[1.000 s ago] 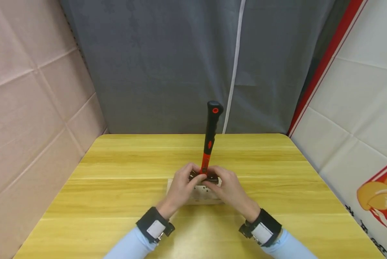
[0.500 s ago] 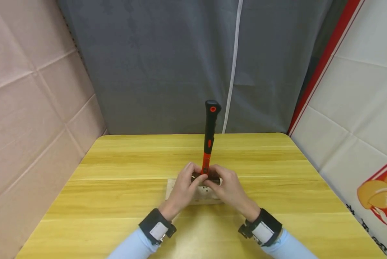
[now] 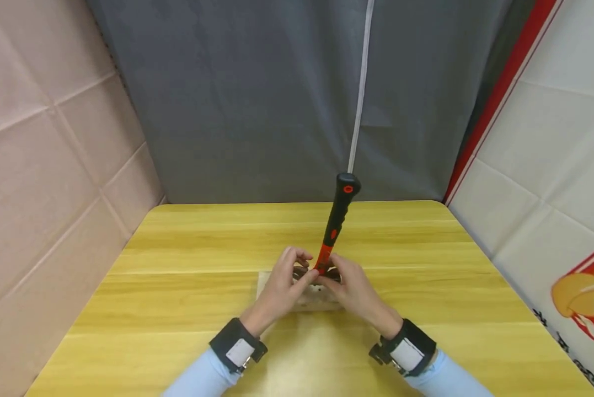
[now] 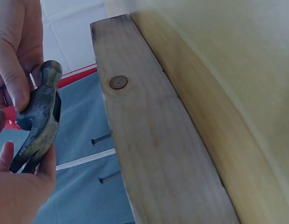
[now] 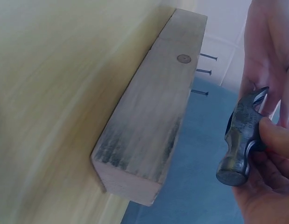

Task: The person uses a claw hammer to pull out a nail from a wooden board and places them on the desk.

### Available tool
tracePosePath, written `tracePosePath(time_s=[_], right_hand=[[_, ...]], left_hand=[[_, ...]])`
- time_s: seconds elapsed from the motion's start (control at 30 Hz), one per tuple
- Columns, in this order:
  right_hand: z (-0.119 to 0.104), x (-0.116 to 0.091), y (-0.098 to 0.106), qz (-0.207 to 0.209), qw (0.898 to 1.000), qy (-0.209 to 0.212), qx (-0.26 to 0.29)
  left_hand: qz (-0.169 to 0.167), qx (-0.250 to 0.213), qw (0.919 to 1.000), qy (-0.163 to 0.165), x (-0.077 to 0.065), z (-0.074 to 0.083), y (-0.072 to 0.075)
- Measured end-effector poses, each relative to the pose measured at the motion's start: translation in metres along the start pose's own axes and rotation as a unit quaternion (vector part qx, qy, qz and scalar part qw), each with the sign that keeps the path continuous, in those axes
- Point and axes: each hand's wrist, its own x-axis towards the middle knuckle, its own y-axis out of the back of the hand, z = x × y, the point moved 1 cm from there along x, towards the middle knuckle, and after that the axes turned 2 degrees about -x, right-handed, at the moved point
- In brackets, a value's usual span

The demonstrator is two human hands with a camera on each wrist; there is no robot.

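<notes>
A claw hammer (image 3: 335,223) with a black and red handle stands head down between my hands, its handle leaning right and upward. My left hand (image 3: 282,284) holds the head at the claw end, thumb near the handle's base. At the striking end, my right hand (image 3: 354,286) grips the head with thumb and fingers. In the left wrist view the steel head (image 4: 41,109) shows its split claw over the left fingers. Below the hands lies a pale wooden block (image 3: 311,302). Several nails (image 5: 203,71) stick up from its top face, apart from the hammer head.
The block sits on a yellow wood-grain table (image 3: 187,242). A grey curtain (image 3: 237,110) hangs behind the far edge. Light cloth walls stand left (image 3: 53,182) and right (image 3: 545,165), the right one with a red print.
The hammer's handle has tipped to the right, and its end sits lower in the view. My left fingers have shifted slightly at the head; both hands stay over the block.
</notes>
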Motion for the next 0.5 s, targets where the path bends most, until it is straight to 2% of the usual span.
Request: tracePosePath(time_s=[0.3, 0.5], right_hand=[[0.006, -0.003, 0.005, 0.0, 1.0, -0.026, 0.012], [0.01, -0.006, 0.013, 0.004, 0.999, -0.043, -0.013]], left_hand=[[0.017, 0.018, 0.9997, 0.001, 0.001, -0.004, 0.009], [0.028, 0.042, 0.9987, 0.011, -0.003, -0.01, 0.02]])
